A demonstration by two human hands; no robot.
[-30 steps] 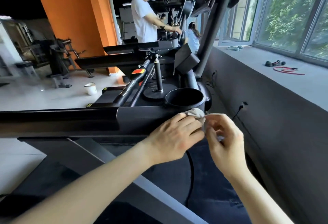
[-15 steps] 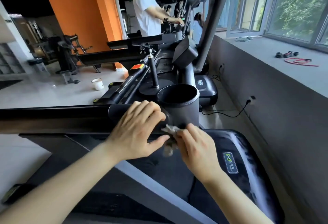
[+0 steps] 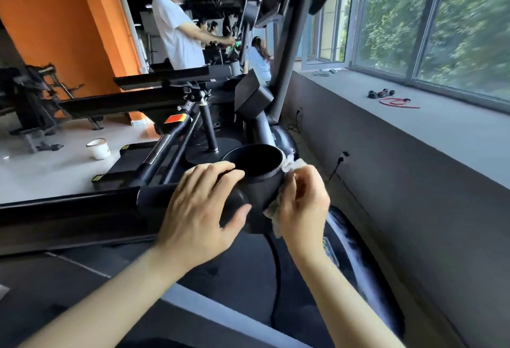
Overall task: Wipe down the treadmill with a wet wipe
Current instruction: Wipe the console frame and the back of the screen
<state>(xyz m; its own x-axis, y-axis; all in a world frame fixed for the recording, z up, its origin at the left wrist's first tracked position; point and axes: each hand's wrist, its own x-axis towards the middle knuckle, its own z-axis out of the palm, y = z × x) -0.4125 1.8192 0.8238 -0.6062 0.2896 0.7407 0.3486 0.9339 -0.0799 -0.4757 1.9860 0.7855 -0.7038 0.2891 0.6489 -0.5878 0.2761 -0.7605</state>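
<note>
A black treadmill fills the lower view, with a round black cup holder (image 3: 256, 165) at the right end of its console bar (image 3: 82, 209). My right hand (image 3: 300, 204) holds a crumpled white wet wipe (image 3: 292, 165) pressed against the cup holder's right outer wall; the wipe shows above and below my fingers. My left hand (image 3: 198, 209) lies over the rounded end of the bar just left of the cup holder, fingers curved over it and thumb below.
A grey wall and window ledge (image 3: 414, 132) run close on the right, with a red cord on the ledge. A black cable (image 3: 276, 265) hangs under the cup holder. More treadmills, a person in white (image 3: 176, 30) and a white cup (image 3: 98, 149) on the floor lie ahead.
My right hand has carried the wipe from below the cup holder's front up round to its right side. My left hand has stayed on the bar end.
</note>
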